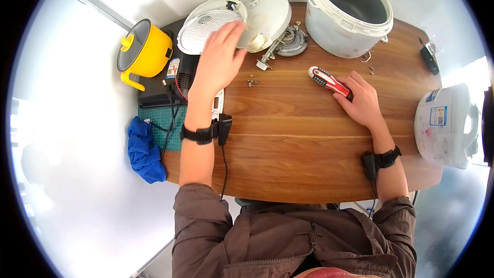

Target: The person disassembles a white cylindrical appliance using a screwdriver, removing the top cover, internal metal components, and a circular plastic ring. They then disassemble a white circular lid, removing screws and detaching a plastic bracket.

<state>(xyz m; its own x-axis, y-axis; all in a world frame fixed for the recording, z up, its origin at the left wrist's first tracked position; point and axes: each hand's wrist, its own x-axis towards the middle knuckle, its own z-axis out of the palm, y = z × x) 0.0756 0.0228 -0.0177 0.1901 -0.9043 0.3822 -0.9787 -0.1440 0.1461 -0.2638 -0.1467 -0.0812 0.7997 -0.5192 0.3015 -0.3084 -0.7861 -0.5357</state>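
Note:
My left hand (220,61) reaches over the left side of the table with its fingers stretched out. Its fingertips overlap a white round perforated plate (198,35) and the edge of a cream-white round lid (272,13); whether they touch is unclear. My right hand (362,100) is closed around the near end of a screwdriver (329,81) with a red, white and black handle, lying low over the wood. No shaft shows. Between the hands, small screws (251,81) lie near a grey metal heating disc (293,41) with a bracket.
A large white pot housing (350,31) stands at the back right. At the right edge are a white appliance body (442,126) and a black tool (428,61). A yellow pot (146,49), a green mat (154,116) and a blue cloth (145,149) occupy the left.

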